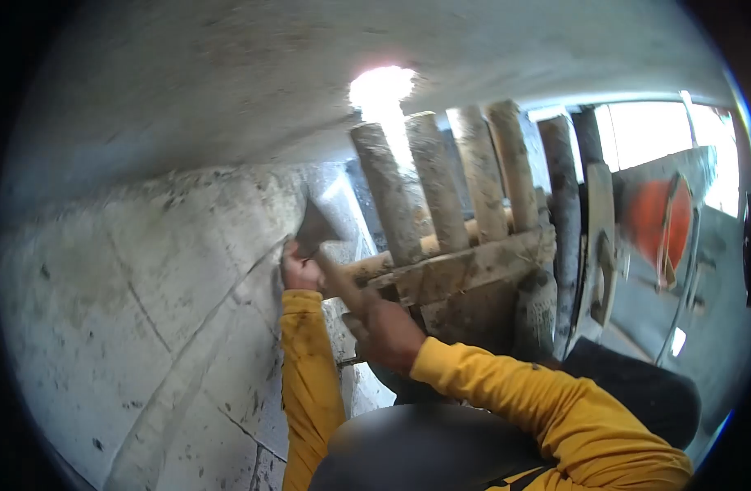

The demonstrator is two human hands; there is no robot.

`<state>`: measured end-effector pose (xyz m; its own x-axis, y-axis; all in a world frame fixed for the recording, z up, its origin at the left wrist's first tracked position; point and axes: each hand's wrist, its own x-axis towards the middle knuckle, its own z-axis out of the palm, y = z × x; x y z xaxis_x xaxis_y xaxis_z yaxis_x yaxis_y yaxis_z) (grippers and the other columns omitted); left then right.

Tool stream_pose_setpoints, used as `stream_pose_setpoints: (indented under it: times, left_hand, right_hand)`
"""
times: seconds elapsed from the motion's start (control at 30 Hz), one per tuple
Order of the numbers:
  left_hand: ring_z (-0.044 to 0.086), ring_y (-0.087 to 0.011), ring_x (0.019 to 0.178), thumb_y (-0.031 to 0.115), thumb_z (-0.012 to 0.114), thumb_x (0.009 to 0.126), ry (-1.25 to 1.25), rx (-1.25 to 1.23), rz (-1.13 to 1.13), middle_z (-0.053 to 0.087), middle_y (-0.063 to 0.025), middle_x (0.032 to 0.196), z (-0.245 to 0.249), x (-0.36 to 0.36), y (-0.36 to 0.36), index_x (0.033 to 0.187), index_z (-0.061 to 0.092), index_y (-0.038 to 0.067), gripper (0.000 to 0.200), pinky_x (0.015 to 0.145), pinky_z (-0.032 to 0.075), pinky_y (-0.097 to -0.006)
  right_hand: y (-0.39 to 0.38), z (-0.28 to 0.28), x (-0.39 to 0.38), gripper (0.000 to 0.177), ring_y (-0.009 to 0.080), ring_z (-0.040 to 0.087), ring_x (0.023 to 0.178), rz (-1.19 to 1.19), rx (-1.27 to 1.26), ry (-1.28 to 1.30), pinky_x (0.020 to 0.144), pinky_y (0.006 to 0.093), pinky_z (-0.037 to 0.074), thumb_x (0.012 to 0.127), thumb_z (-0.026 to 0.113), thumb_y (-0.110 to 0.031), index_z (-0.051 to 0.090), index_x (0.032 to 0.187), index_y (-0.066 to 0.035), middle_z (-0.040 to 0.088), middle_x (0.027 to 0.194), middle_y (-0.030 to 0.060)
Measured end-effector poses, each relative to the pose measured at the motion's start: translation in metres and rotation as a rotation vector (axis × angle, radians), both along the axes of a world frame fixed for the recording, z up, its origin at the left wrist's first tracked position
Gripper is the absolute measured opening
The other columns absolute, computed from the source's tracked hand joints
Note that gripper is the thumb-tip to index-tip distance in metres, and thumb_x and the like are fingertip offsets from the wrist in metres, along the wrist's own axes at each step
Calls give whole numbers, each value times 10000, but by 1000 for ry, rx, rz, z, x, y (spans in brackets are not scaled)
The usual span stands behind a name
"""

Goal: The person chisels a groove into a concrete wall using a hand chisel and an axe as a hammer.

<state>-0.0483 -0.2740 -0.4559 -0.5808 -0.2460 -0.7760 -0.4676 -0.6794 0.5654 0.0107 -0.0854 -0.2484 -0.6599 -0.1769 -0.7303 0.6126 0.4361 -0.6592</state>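
My right hand [389, 331], in a yellow sleeve, is wrapped round the wooden handle of a hatchet-like tool [340, 282]. The tool's dark, blurred metal head points up and left, close to the block wall [171, 303]. My left hand [300, 268] is raised against the wall's right edge, just below the metal head. Its fingers are curled, and whatever they hold is hidden or too small to make out.
Several upright wooden poles [472, 172] stand behind a horizontal board [474, 268]. An orange bucket [660, 222] hangs at the right. A concrete ceiling [228, 90] is low overhead. Dark rounded shapes lie below my arms.
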Motion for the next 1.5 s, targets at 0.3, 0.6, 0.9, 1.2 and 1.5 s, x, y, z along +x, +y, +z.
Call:
stream_pose_setpoints:
  times: [0.3,0.6,0.9,1.2,1.5]
  left_hand:
    - [505,-182,611,77,593,874,-356,371,347,495,-66,796,7,-31,59,918,451,78,149,530,501,-309]
    - [515,-217,569,56,541,871,-393,193,273,494,-96,759,0,-24,65,830,450,40,101,476,487,-370]
    - [539,-215,501,83,576,835,-400,18,274,570,-123,735,16,-31,74,814,497,-9,123,442,484,-341]
    - [585,-191,631,148,640,838,-19,-141,112,575,-79,755,-22,-19,56,806,550,-4,179,533,508,-307]
    - [543,-161,671,119,593,868,137,105,233,527,-51,739,-74,12,2,794,516,45,130,625,492,-284]
  right_hand:
    - [19,27,-34,317,201,615,637,-274,-100,87,591,355,488,925,589,-267,530,1014,32,623,719,140]
    - [13,34,-33,285,142,528,495,-297,-168,-4,470,312,442,939,562,-245,523,1029,22,556,642,62]
    - [12,25,-25,266,117,519,432,-395,-232,-107,402,279,400,958,556,-231,496,1023,19,540,595,31]
    - [-3,-5,-5,306,221,598,521,-207,-96,-158,486,362,462,939,585,-263,523,1008,29,592,669,119]
    - [17,-2,-7,342,506,613,847,165,-3,142,708,511,492,891,621,-251,518,1053,33,629,851,318]
